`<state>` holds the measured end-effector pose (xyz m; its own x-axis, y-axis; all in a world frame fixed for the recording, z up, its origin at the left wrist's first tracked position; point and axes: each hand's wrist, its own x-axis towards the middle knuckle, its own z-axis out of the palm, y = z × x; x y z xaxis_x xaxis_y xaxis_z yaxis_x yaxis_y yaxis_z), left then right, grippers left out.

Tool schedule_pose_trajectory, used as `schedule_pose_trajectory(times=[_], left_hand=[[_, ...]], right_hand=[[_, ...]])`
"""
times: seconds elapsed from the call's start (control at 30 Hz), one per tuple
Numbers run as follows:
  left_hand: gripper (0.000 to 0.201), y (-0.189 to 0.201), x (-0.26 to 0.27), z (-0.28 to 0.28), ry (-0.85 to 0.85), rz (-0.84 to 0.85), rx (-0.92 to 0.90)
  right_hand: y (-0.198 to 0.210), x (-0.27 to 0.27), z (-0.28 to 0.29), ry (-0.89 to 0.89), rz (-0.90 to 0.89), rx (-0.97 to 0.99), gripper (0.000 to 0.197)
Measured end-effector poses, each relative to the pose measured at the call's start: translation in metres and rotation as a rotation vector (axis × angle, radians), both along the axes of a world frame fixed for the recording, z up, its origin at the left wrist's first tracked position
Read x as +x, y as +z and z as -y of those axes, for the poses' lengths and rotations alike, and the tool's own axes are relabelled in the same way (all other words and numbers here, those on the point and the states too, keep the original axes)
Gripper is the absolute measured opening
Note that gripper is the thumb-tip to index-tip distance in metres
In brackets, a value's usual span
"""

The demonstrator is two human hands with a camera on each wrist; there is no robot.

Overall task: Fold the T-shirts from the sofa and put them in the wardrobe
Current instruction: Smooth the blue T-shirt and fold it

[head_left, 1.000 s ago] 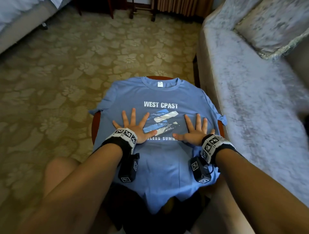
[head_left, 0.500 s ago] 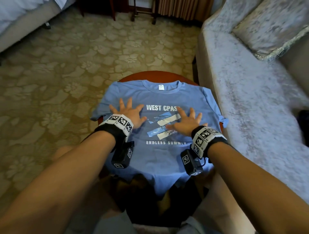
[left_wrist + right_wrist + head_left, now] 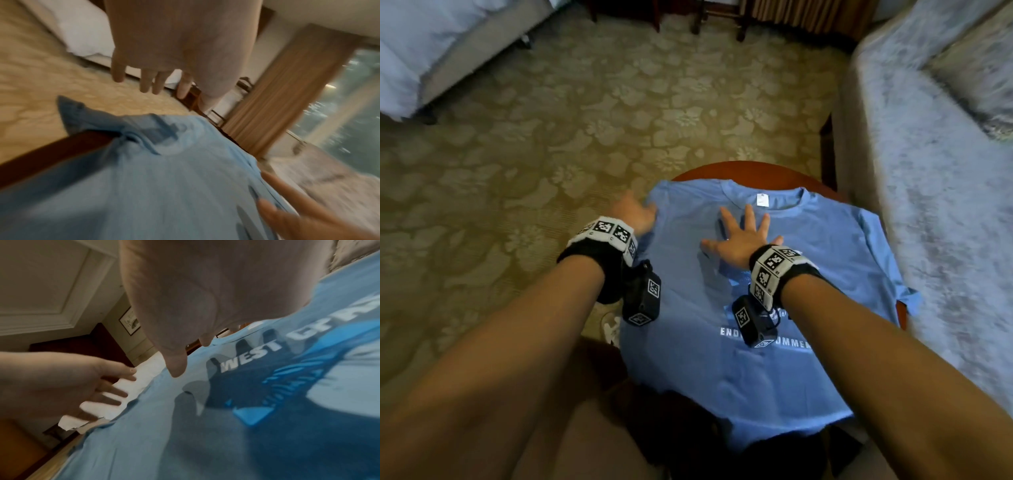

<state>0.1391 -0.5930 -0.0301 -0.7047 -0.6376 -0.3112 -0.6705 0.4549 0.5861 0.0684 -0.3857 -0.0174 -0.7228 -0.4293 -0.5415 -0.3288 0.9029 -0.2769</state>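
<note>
A light blue T-shirt (image 3: 825, 260) with white lettering and a blue print lies front up, spread over a round dark wooden table (image 3: 750, 169), collar away from me. My right hand (image 3: 743, 233) lies flat on the chest just below the collar, fingers spread and straight. My left hand (image 3: 633, 214) is at the shirt's left shoulder, out past the table's edge; in the left wrist view (image 3: 152, 81) its fingers hang straight above the left sleeve (image 3: 82, 113), holding nothing. In the right wrist view the print (image 3: 287, 378) lies under my right palm (image 3: 205, 296).
A pale grey sofa (image 3: 935, 192) with a cushion (image 3: 979, 65) runs along the right, close to the table. A bed (image 3: 431, 48) stands at the far left. Patterned carpet (image 3: 585, 113) covers the floor beyond the table. My knees sit below the shirt's hem.
Both hands slid up the shirt from the print toward the collar. The left hand then went out to the left shoulder edge; the right hand moved to the upper chest.
</note>
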Motion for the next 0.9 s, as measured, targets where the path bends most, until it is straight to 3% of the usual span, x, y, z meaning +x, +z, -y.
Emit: schedule_pose_trajectory(times=[0.07, 0.13, 0.17, 0.27, 0.33, 0.4, 0.5, 0.57, 0.63, 0.67, 0.77, 0.87, 0.9], left_hand=[[0.068, -0.020, 0.003, 0.030, 0.074, 0.062, 0.173], [0.075, -0.042, 0.010, 0.043, 0.022, 0.090, 0.330], [0.068, -0.047, 0.016, 0.044, 0.032, 0.086, 0.378], [0.047, -0.042, 0.027, 0.037, 0.291, -0.074, 0.637], [0.022, -0.040, 0.026, 0.041, 0.433, -0.117, 0.717], [0.021, -0.029, 0.023, 0.050, 0.493, -0.117, 0.799], [0.037, -0.029, 0.027, 0.062, 0.394, -0.117, 0.709], [0.022, -0.024, 0.030, 0.062, 0.355, -0.133, 0.822], [0.035, -0.015, 0.030, 0.057, 0.346, -0.128, 0.903], [0.028, -0.010, 0.029, 0.052, 0.369, -0.140, 0.910], [0.013, 0.009, 0.029, 0.038, 0.447, -0.318, 0.926], [0.027, 0.020, 0.025, 0.020, 0.426, -0.526, 0.800], [0.023, 0.022, 0.022, 0.012, 0.433, -0.568, 0.773]], right_hand=[[-0.008, 0.004, 0.010, 0.035, 0.015, 0.041, 0.089], [-0.019, 0.009, 0.013, 0.074, -0.001, 0.096, 0.092], [-0.024, 0.010, 0.013, 0.088, -0.013, 0.108, 0.093], [-0.027, 0.008, 0.014, 0.105, -0.016, 0.130, 0.094], [-0.026, 0.008, 0.015, 0.104, -0.018, 0.151, 0.095], [-0.026, 0.008, 0.017, 0.094, -0.014, 0.155, 0.096], [-0.026, 0.009, 0.018, 0.084, -0.008, 0.148, 0.097], [-0.026, 0.010, 0.018, 0.079, -0.010, 0.144, 0.097], [-0.025, 0.010, 0.018, 0.075, -0.010, 0.139, 0.097], [-0.026, 0.010, 0.018, 0.074, -0.011, 0.137, 0.097], [-0.026, 0.009, 0.018, 0.073, -0.010, 0.129, 0.097], [-0.028, 0.010, 0.017, 0.072, -0.026, 0.092, 0.095], [-0.029, 0.012, 0.015, 0.063, -0.036, 0.060, 0.093]])
